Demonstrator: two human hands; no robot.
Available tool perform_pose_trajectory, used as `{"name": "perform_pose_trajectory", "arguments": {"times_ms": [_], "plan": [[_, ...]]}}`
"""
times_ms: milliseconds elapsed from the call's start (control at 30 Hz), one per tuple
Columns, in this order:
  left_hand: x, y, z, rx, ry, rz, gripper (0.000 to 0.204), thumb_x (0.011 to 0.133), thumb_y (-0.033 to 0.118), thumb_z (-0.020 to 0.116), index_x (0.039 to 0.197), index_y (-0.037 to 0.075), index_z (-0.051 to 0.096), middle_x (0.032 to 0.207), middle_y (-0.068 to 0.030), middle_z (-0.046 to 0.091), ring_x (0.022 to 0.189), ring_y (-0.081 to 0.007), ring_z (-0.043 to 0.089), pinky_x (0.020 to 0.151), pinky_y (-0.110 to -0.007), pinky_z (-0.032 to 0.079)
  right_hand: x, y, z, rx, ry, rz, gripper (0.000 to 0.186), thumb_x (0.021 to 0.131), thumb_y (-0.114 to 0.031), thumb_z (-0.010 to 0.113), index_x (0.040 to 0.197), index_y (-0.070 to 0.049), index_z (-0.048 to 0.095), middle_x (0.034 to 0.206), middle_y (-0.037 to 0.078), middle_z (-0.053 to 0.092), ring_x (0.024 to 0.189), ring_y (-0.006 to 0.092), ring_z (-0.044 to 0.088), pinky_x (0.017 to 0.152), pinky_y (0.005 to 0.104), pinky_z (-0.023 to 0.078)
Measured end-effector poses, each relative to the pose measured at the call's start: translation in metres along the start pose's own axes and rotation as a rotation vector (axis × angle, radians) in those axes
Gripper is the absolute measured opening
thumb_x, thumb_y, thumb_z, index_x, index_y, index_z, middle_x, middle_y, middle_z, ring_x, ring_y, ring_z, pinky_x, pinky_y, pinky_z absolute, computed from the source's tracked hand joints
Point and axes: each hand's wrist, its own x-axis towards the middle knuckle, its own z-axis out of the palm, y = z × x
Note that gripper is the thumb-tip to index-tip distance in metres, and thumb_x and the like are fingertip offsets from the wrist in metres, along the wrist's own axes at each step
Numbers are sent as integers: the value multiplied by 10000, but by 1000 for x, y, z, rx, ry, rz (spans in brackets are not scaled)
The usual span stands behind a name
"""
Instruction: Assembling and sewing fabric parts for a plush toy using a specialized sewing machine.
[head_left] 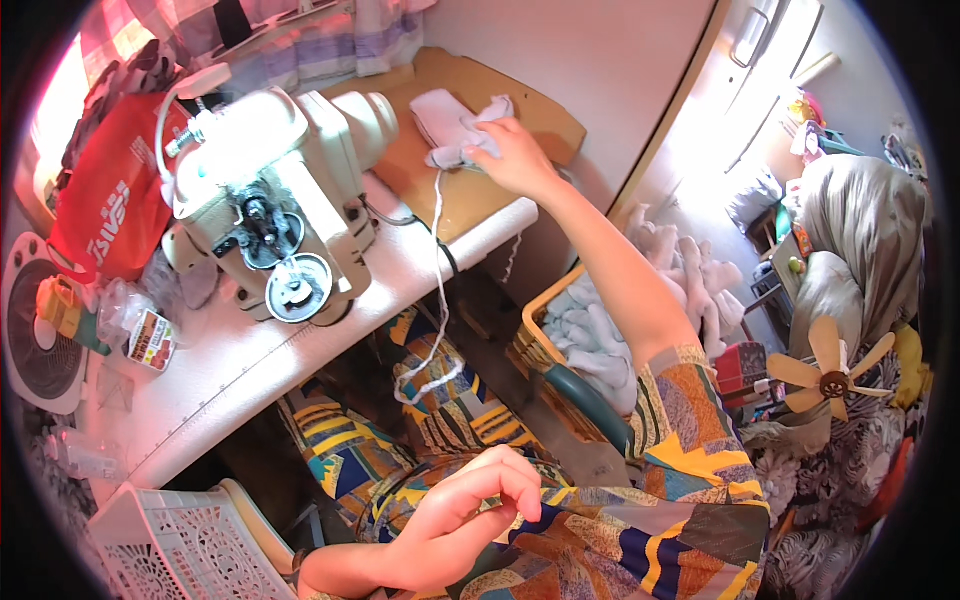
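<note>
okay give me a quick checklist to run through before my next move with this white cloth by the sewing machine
1. Right hand has hold of the white cloth on the wooden board: ok.
2. Left hand free: ok, it rests curled over the lap and seems to hold nothing.
3. White strip trailing from the cloth hangs free: not ok, it runs over the table edge and loops down onto the lap.
4. Strip clear of the sewing machine: ok, it hangs to the machine's right, apart from it.
5. Needle area clear: cannot tell, it is not visible from this angle.
</note>
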Motion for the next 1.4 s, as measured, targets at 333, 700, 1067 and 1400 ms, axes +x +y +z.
{"name": "perform_pose_trajectory", "arguments": {"times_ms": [333,700,1067,1400], "plan": [[-4,-33,-27,-82,313,-55,127,823,-50,530,921,18,573,952,-25,509,837,-95,491,754,-227,408,81,-7,38,47,238,306,257,873,-248,589,1070,-93,639,903,205,650,895,367,626,804,436,478],[101,-181,-138,359,624,-20,317,829,103,681,1130,101,584,1436,-168,255,994,-197,602,843,-313,497,107,-7,-67,852,796,379,244,989,-272,476,983,-53,583,970,80,619,906,221,589,766,368,475],[92,-147,-149,160,594,8,233,884,122,631,1110,72,605,998,-41,654,944,-122,609,817,-270,489,-18,-63,-115,853,173,412,280,975,-270,518,1126,-34,534,820,36,552,716,139,536,658,324,483],[-119,39,-99,327,910,487,58,919,75,579,921,19,561,756,-23,586,694,-95,599,647,-261,487,-111,-74,-9,587,-323,270,301,988,-275,476,1137,-19,530,806,53,569,727,157,554,694,331,484]]}}
